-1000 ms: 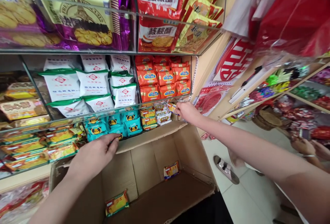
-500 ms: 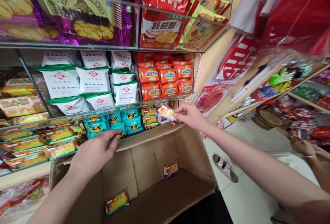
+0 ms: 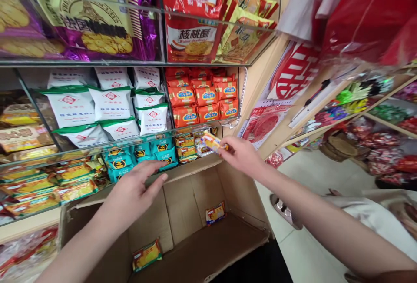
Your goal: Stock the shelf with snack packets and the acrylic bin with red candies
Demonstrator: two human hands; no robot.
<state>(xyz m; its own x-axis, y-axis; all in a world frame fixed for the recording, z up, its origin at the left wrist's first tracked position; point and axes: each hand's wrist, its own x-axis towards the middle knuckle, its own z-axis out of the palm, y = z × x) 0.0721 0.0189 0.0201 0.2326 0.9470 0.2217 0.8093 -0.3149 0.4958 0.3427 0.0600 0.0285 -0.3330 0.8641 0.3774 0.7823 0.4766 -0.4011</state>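
You seem to be at the holding part, your right hand pinching a snack pack near the shelf, your left hand loose with fingers apart, so moving it needs a gentle grip.

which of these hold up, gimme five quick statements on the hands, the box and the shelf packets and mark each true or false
1. The right hand holds a small packet. True.
2. The left hand grips a white bag. False: the left hand is open, near the teal packets, with nothing visible in its grasp.
3. Two packets are visible inside the cardboard box. True.
4. The white bags sit to the left of the orange-red packets in the picture. True.
5. The teal packets are above the white bags. False: they are below them.
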